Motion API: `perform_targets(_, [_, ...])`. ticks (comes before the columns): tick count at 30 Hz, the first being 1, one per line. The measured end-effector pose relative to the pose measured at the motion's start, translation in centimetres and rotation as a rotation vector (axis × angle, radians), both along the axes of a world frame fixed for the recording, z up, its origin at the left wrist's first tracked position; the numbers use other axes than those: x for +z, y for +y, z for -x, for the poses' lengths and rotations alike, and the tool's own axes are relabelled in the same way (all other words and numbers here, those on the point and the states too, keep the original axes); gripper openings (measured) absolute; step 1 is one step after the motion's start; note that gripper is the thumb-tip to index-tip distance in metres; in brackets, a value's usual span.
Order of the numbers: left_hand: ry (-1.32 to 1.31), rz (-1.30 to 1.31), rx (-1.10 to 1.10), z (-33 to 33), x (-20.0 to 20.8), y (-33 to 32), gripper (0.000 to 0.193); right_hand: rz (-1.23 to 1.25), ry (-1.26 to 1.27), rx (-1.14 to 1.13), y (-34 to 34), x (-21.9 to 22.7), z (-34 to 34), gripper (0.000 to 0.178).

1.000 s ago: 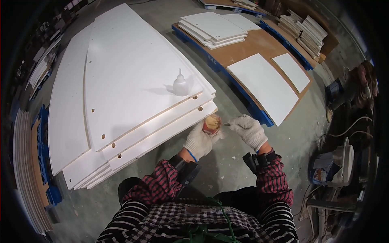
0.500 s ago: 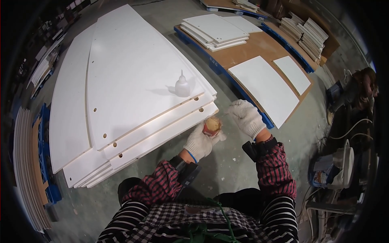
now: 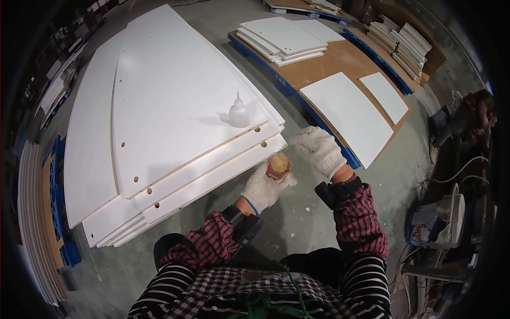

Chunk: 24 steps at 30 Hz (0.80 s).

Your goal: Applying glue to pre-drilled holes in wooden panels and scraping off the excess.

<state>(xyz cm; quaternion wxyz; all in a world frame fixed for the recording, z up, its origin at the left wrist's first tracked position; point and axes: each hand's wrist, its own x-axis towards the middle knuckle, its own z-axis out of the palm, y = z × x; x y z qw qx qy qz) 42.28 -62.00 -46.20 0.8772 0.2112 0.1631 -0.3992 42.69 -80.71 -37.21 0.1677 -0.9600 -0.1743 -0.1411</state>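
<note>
Gloves [image 3: 257, 194] of pale knit cover both our hands. Our left hand [image 3: 264, 186] grasps a small red container [image 3: 274, 171], its lower part lost behind the glove; open at the top, it shows a pale yellowish mass [image 3: 279, 160]. Our right hand [image 3: 320, 150] hangs just beside it, curled, and we cannot tell whether it pinches anything. Near the container, stacked white panels [image 3: 175, 106] bear a translucent bottle [image 3: 238, 115]; a person [image 3: 475, 114] at the right rim is dim, hard to make out.

Red container [image 3: 278, 167], underside hidden
</note>
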Motion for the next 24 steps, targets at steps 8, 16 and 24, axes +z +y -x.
perform_targets(8, [0.01, 0.052, 0.023, 0.1, -0.2, 0.2, 0.039, -0.004, 0.014, 0.011, 0.1, 0.2, -0.4, 0.016])
perform_targets(16, [0.016, 0.049, 0.028, 0.0, -0.2, 0.0, 0.041, -0.075, 0.045, -0.02, 0.0, -0.3, -0.7, 0.014])
perform_targets(24, [0.014, 0.047, 0.004, -0.2, -0.7, 0.1, 0.041, -0.112, 0.073, -0.05, 0.1, -0.4, 0.0, 0.014])
